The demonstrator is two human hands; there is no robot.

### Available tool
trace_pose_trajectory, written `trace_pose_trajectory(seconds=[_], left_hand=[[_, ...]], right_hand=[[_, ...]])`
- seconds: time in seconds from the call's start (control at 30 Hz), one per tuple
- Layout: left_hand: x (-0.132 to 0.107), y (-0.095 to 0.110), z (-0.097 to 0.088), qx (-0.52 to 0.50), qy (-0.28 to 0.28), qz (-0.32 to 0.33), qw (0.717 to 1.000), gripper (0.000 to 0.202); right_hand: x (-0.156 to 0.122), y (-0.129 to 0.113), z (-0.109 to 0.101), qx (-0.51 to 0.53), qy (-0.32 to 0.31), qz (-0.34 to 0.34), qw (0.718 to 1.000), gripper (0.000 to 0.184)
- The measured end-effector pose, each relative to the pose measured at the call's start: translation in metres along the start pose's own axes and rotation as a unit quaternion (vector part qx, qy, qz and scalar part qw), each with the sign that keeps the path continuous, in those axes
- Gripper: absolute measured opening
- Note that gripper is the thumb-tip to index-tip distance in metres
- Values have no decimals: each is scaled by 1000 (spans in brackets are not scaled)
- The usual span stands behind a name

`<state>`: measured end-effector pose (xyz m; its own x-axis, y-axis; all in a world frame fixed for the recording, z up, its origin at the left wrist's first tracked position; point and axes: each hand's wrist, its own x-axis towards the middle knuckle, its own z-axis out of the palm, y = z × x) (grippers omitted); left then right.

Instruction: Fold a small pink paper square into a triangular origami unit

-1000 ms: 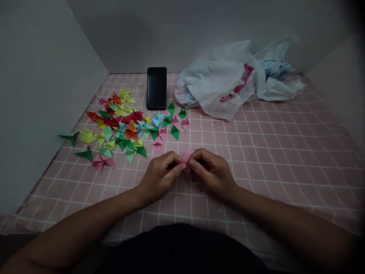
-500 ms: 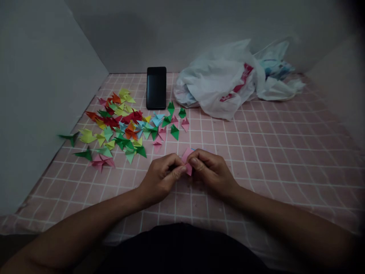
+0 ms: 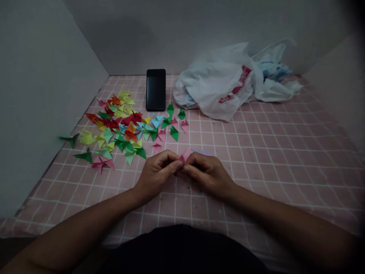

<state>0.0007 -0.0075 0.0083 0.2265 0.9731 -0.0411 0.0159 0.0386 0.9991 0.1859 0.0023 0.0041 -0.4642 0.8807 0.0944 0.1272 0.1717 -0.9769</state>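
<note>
A small piece of folded pink paper [image 3: 186,154] is pinched between my two hands above the tablecloth. My left hand [image 3: 158,172] is closed, thumb and forefinger gripping the paper's left side. On its right side, my right hand [image 3: 209,173] holds it the same way, fingers curled; the fingertips of both hands nearly meet. The lower part of the paper is hidden by my thumbs. Something thin and bluish [image 3: 198,152] shows just behind my right hand, mostly covered. To the left lies a spread of folded paper cranes [image 3: 122,142] in red, orange, yellow, green, blue and pink.
A black phone [image 3: 156,90] stands upright near the back wall. Right of it, a crumpled white plastic bag [image 3: 213,83] with red print rests beside a second bag [image 3: 276,76] with blue contents. Pink checked cloth [image 3: 285,152] covers the surface, with walls behind and at the left.
My fingers have shifted on the pink paper and my hands have drawn closer together. Less of the paper shows, now a pointed bit above the thumbs.
</note>
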Motion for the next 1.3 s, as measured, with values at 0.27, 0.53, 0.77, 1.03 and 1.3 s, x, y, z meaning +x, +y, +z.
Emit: trace_pose_trajectory(seconds=[0.27, 0.53, 0.77, 1.03, 1.3], left_hand=[[0, -7, 3, -91, 6, 18, 996, 26], [0, -5, 3, -52, 37, 54, 997, 16], [-1, -7, 1, -33, 28, 27, 999, 11], [-1, -5, 1, -84, 15, -53, 995, 20], [-2, -8, 4, -184, -7, -113, 976, 20]], right_hand=[[0, 8, 1, 155, -1, 69, 985, 16], [1, 10, 5, 196, 31, 62, 978, 8], [-2, 16, 5, 37, 82, 12, 996, 8], [0, 17, 0, -269, 92, -216, 934, 15], [0, 19, -2, -325, 82, -243, 910, 17]])
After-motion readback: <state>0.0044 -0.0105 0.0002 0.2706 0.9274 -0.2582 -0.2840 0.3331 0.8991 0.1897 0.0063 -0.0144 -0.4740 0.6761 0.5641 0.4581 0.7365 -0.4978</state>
